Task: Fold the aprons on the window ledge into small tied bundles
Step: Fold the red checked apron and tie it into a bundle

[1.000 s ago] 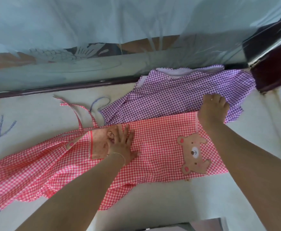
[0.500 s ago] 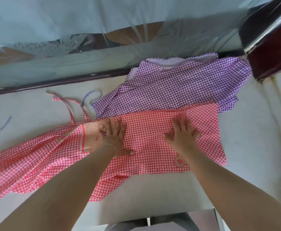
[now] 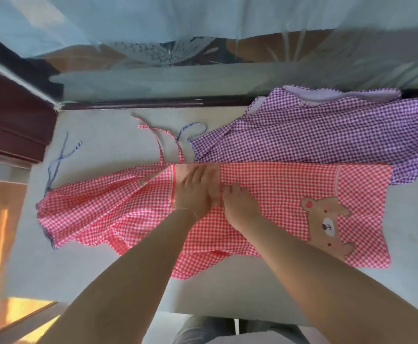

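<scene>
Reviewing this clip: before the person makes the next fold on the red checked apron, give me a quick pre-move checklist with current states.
1. Red gingham cotton apron with bear patch lies spread on the pale ledge: ok.
2. Left hand flat on it: ok.
3. Right hand flat beside it, touching: ok.
4. Thin red checked ties free, untangled: ok.
5. Left part smooth: not ok, bunched.
6. Clear of purple gingham apron: not ok, overlapping.

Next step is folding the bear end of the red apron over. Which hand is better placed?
Right, probably. The right hand lies flat on the red apron, on the side of the bear patch, with open cloth between them. The left hand presses beside it toward the strap end, so it can pin the fold.
</scene>
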Action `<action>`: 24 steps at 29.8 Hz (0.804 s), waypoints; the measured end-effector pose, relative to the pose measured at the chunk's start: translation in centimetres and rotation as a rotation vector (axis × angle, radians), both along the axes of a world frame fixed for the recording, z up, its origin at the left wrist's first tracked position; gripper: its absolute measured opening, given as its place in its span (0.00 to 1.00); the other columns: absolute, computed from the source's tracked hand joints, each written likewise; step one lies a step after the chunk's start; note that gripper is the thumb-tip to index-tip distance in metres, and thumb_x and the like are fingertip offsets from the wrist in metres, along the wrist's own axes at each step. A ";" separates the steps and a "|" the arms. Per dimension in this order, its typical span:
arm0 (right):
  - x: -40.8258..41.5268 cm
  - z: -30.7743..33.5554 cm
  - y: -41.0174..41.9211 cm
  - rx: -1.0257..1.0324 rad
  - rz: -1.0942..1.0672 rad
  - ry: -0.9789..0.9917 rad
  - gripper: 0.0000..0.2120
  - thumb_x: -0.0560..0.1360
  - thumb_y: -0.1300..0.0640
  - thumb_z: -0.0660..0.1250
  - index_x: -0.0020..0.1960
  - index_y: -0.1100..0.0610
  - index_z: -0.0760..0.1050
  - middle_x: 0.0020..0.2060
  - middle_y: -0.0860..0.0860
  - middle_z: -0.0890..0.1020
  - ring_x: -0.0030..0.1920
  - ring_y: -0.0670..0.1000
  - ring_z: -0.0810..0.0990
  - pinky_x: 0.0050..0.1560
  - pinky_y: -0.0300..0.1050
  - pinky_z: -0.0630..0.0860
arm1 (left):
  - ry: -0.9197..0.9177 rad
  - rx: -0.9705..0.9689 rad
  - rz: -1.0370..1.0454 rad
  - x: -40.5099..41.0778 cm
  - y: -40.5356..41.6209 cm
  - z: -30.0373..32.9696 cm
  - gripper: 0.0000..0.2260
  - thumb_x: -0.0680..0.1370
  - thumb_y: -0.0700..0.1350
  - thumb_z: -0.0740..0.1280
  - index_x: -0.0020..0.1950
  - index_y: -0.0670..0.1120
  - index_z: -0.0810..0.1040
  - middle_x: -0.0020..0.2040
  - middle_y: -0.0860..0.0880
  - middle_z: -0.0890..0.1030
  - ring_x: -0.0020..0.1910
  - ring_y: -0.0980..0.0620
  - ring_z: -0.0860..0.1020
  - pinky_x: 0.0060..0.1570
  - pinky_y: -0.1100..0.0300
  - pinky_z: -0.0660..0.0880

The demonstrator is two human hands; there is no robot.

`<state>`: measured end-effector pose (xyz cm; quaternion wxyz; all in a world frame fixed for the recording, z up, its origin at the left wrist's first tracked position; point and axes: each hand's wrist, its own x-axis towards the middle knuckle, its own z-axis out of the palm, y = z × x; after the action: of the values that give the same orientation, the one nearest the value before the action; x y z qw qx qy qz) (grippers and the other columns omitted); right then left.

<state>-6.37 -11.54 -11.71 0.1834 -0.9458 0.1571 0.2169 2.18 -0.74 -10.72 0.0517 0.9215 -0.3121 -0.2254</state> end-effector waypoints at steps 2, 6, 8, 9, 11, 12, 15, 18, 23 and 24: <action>1.9 0.8 1.2 -0.035 0.010 0.156 0.26 0.81 0.53 0.53 0.77 0.53 0.50 0.69 0.65 0.63 0.64 0.62 0.70 0.61 0.55 0.71 | -0.115 -0.108 0.164 -1.1 3.6 -0.3 0.29 0.76 0.39 0.63 0.76 0.50 0.59 0.77 0.46 0.57 0.77 0.44 0.53 0.73 0.46 0.51; 5.3 0.4 3.9 -0.045 -0.125 0.388 0.33 0.80 0.42 0.53 0.77 0.44 0.39 0.73 0.73 0.48 0.70 0.71 0.62 0.68 0.60 0.66 | -0.227 -0.068 0.481 -0.7 12.4 -1.2 0.30 0.76 0.38 0.60 0.76 0.51 0.58 0.77 0.44 0.55 0.77 0.41 0.51 0.72 0.43 0.44; 6.2 -0.1 5.0 -0.056 -0.208 0.460 0.39 0.76 0.34 0.57 0.76 0.40 0.37 0.73 0.72 0.44 0.71 0.73 0.58 0.69 0.62 0.64 | -0.202 0.011 0.702 0.9 16.6 -1.3 0.32 0.73 0.38 0.63 0.76 0.50 0.56 0.76 0.43 0.56 0.76 0.40 0.52 0.74 0.42 0.47; 6.2 -0.4 5.1 -0.076 -0.230 0.474 0.42 0.73 0.31 0.59 0.76 0.40 0.36 0.73 0.71 0.43 0.71 0.73 0.57 0.69 0.62 0.64 | -0.188 0.055 0.783 1.7 18.2 -1.1 0.34 0.71 0.39 0.65 0.75 0.49 0.57 0.75 0.43 0.58 0.75 0.40 0.53 0.74 0.41 0.48; 6.6 -0.7 5.9 -0.121 -0.242 0.490 0.46 0.71 0.31 0.63 0.76 0.39 0.36 0.73 0.72 0.43 0.71 0.74 0.57 0.69 0.63 0.64 | -0.162 0.125 0.863 4.1 21.7 -1.0 0.30 0.71 0.42 0.66 0.72 0.49 0.62 0.73 0.43 0.61 0.72 0.40 0.58 0.73 0.42 0.52; 6.5 -0.8 6.0 -0.131 -0.248 0.498 0.47 0.71 0.32 0.64 0.76 0.39 0.35 0.73 0.72 0.43 0.71 0.75 0.56 0.69 0.63 0.64 | -0.171 0.147 0.855 5.1 22.9 -1.0 0.25 0.72 0.44 0.65 0.69 0.49 0.66 0.71 0.42 0.64 0.70 0.40 0.61 0.72 0.43 0.54; 7.0 -0.8 6.8 -0.152 -0.250 0.504 0.48 0.71 0.33 0.65 0.76 0.41 0.35 0.72 0.73 0.42 0.70 0.76 0.55 0.69 0.65 0.63 | -0.157 0.149 0.842 8.8 26.9 -0.9 0.16 0.75 0.43 0.64 0.63 0.48 0.74 0.61 0.41 0.75 0.60 0.38 0.72 0.61 0.47 0.66; 7.2 -0.6 7.1 -0.201 -0.237 0.517 0.49 0.70 0.32 0.65 0.76 0.42 0.35 0.72 0.73 0.43 0.71 0.75 0.57 0.68 0.64 0.65 | -0.028 0.117 0.798 12.5 28.9 0.4 0.12 0.79 0.50 0.62 0.59 0.48 0.78 0.53 0.40 0.82 0.51 0.38 0.78 0.49 0.50 0.73; 7.2 -0.5 7.4 -0.215 -0.243 0.511 0.50 0.68 0.32 0.66 0.76 0.41 0.37 0.73 0.72 0.42 0.71 0.74 0.58 0.68 0.63 0.67 | -0.168 0.040 0.642 18.4 30.5 3.9 0.10 0.78 0.50 0.65 0.53 0.46 0.81 0.52 0.43 0.82 0.52 0.38 0.78 0.51 0.50 0.73; 7.2 -0.5 7.4 -0.212 -0.247 0.513 0.50 0.68 0.32 0.67 0.76 0.40 0.37 0.73 0.72 0.42 0.71 0.74 0.57 0.68 0.63 0.67 | -0.273 0.006 0.660 19.2 31.0 4.1 0.09 0.78 0.48 0.66 0.53 0.46 0.81 0.54 0.43 0.81 0.54 0.39 0.77 0.55 0.50 0.72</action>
<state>0.84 -4.19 -12.22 0.0629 -0.8478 0.3342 0.4070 21.39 30.29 -6.60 0.0770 0.9944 -0.0011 -0.0721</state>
